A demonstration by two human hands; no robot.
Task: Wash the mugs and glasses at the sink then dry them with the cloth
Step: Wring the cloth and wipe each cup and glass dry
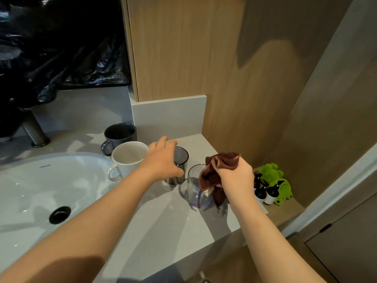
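Inside the curled left hand [161, 160] the dark glass [182, 158] stands upright; just rightward, the right hand [236, 174] clutches the cloth [224, 162].

Home bathroom, vanity corner. White oval sink [30, 180] set under grey stone bench [163, 231]; black drain [59, 214] in sink; brushed metal tap base [34, 129] behind it. Light wood panelling [183, 48] on walls. Small pump bottles [265, 190] and green plush frog [279, 182] on low wood shelf [293, 207] beside bench. Crumpled black plastic sheet [61, 48] above tap.
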